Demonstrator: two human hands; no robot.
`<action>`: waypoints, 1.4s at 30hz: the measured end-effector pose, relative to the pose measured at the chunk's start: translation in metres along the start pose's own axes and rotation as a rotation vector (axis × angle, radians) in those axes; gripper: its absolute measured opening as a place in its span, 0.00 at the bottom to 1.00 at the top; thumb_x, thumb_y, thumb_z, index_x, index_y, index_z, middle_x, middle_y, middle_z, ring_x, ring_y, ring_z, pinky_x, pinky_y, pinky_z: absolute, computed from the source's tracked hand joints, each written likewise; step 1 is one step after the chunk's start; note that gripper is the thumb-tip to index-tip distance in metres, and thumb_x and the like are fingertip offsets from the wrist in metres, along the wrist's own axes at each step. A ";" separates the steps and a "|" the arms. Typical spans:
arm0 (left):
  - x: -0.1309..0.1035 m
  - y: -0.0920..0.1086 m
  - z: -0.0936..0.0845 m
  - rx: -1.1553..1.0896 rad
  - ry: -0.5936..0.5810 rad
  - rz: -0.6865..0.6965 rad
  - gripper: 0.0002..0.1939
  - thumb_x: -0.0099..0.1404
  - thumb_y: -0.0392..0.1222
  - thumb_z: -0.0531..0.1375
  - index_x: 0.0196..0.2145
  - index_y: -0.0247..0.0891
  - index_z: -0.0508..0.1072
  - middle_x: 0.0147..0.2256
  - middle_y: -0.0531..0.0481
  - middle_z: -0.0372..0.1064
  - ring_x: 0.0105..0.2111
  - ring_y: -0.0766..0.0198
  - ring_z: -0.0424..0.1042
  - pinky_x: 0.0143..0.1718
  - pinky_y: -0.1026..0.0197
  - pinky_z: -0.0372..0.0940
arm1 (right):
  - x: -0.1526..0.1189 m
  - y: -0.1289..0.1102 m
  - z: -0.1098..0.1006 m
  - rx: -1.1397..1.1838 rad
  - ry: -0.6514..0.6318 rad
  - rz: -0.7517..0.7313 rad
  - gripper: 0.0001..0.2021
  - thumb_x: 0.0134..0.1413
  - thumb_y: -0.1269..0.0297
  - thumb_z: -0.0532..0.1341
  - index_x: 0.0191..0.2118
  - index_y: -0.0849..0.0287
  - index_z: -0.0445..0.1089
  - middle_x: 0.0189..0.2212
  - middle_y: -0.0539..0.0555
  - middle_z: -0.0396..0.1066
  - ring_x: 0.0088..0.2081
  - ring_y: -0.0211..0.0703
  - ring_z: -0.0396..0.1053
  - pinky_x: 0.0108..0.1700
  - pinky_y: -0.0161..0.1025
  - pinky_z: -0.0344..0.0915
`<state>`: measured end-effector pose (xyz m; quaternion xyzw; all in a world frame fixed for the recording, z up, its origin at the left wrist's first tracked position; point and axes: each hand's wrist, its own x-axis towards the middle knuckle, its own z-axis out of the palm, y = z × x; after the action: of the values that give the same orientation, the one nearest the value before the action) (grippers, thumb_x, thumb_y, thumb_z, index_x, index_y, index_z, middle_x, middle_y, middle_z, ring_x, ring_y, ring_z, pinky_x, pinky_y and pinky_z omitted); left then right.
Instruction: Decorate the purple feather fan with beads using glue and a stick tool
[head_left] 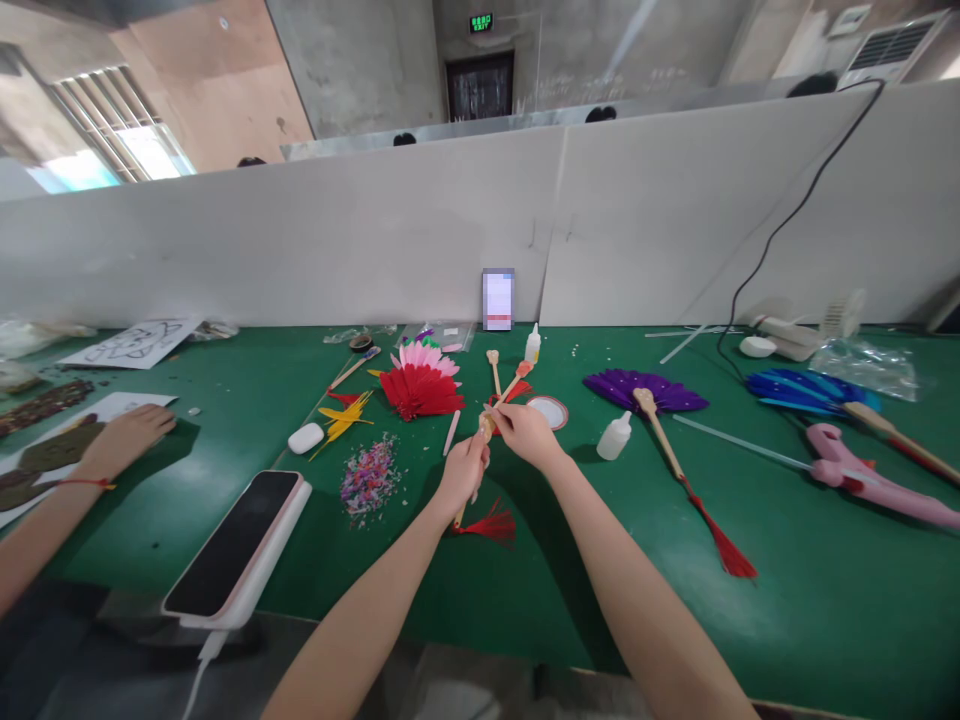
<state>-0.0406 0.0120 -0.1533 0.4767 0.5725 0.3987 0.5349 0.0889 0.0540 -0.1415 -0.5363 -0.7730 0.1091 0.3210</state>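
Note:
My left hand (463, 470) is closed round a wooden fan handle (459, 517), whose red tassel (491, 524) hangs out below it onto the green table. Close against its upper end, my right hand (523, 430) has its fingers pinched together at the handle's head; anything small between them is hidden. Just beyond lie two more wooden handles, one (493, 372) upright in view and one (516, 382) slanting. Left of my hands is a red and pink feather fan (420, 385). A pink stick (451, 433) lies beside my left hand.
Green table (570, 590) holds a purple fan (649, 392), blue fan (814, 390), pink glue gun (862, 480), glue bottles (614, 437), (532, 345) bottle included, colourful bits (370, 478), and a phone (236, 545). Another person's hand (135, 440) rests at left.

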 end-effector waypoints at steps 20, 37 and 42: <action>0.091 0.070 -0.015 0.434 0.096 0.186 0.13 0.61 0.49 0.54 0.28 0.35 0.68 0.17 0.54 0.64 0.11 0.71 0.60 0.16 0.68 0.55 | -0.015 -0.001 0.000 0.297 0.395 0.307 0.16 0.60 0.56 0.47 0.25 0.57 0.60 0.20 0.52 0.63 0.23 0.40 0.61 0.27 0.36 0.56; 0.109 0.046 0.060 1.090 0.086 0.479 0.09 0.61 0.41 0.55 0.33 0.30 0.68 0.43 0.30 0.66 0.50 0.43 0.59 0.50 0.47 0.51 | -0.009 0.009 0.008 0.511 0.643 0.431 0.11 0.58 0.58 0.48 0.39 0.59 0.60 0.26 0.53 0.65 0.25 0.41 0.64 0.30 0.37 0.62; 0.105 0.049 0.060 1.006 0.116 0.472 0.09 0.62 0.38 0.52 0.29 0.30 0.68 0.37 0.31 0.68 0.47 0.45 0.62 0.48 0.49 0.52 | -0.009 0.011 0.008 0.562 0.652 0.444 0.11 0.58 0.58 0.48 0.40 0.59 0.60 0.26 0.52 0.64 0.24 0.40 0.64 0.29 0.37 0.62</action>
<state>0.0279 0.1221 -0.1373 0.7657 0.5984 0.2108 0.1056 0.0942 0.0520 -0.1571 -0.5873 -0.4396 0.2058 0.6477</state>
